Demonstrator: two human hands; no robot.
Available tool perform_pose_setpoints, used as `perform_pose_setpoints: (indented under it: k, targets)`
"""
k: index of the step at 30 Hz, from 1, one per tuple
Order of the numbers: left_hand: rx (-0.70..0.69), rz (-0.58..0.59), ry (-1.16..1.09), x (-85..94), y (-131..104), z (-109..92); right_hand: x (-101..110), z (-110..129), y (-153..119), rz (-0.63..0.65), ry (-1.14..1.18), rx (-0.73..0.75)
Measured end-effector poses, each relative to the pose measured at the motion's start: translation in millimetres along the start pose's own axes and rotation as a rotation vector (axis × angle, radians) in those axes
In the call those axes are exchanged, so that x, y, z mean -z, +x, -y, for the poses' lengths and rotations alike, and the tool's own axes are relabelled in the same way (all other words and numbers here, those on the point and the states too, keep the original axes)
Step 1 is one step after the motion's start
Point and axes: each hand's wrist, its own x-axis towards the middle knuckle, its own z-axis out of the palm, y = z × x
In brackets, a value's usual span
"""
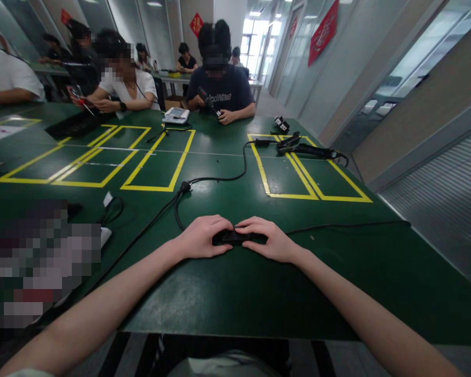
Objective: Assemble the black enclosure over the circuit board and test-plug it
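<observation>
On the green table (235, 293) in front of me lies a black, oblong power adapter (237, 238), gripped from both ends. My left hand (204, 236) curls its fingers and thumb round the left end. Round the right end, my right hand (272, 240) does the same, and the fingertips of both hands almost meet over the top. A black cable (337, 226) runs out from beside my right hand to the table's right edge. Another black cable (177, 209) comes down to my left hand from a bundled tie. The adapter's ends are hidden under my palms.
Yellow tape rectangles (149, 187) mark the table. Black cabled equipment (310, 150) lies at the far right. A white device (176, 115) stands at the far edge. Across the table a person (220, 89) holds a black tool. A blurred-out item (43, 262) lies at left.
</observation>
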Motion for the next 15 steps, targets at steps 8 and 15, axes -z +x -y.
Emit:
perform_pose_setpoints:
  k: [8, 15]
  targets:
    - [-0.038, 0.004, 0.141, -2.7, 4.5, -4.6, 1.6, 7.3, 1.9, 0.03, -0.111, 0.029]
    - [0.024, 0.01, 0.039, 2.1, 11.8, -10.6, -1.0, 10.0, 4.9, -0.024, -0.064, -0.028]
